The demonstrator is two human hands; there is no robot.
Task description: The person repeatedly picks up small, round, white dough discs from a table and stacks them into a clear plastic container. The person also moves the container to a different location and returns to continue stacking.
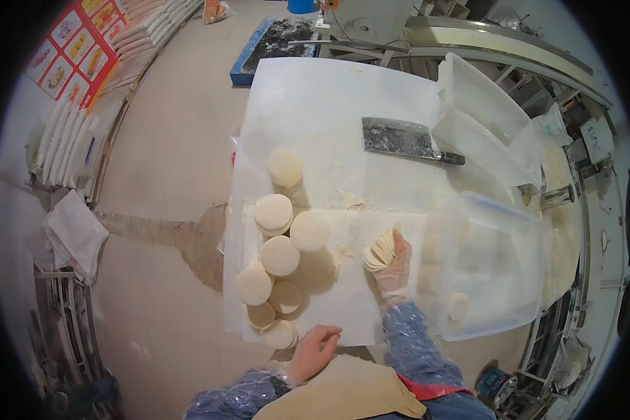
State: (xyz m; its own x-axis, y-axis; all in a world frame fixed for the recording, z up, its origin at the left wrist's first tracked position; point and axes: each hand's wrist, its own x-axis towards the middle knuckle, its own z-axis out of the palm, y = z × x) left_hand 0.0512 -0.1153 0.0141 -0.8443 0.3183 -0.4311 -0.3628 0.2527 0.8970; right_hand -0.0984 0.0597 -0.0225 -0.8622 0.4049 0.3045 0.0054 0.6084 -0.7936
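My right hand (395,271), in a clear plastic glove, is closed around a fanned stack of round dough wrappers (379,251) over the white board (357,308). My bare left hand (315,355) rests at the board's near edge, its fingers partly stretched out and holding nothing. Close beside it lies a low stack of wrappers (278,334). More pale, round stacks stand along the board's left side, among them a taller pile (280,256) and one at the far end (285,166). Dough scraps (343,255) lie between these stacks and my right hand.
Right of my right hand sits a translucent plastic bin (493,280) with a few pale rounds. A floury cleaver (399,138) lies farther back, beside another white bin (483,105). A blue-edged, dark-topped platform (276,45) is beyond the table. Stacked white bags (66,140) line the left wall.
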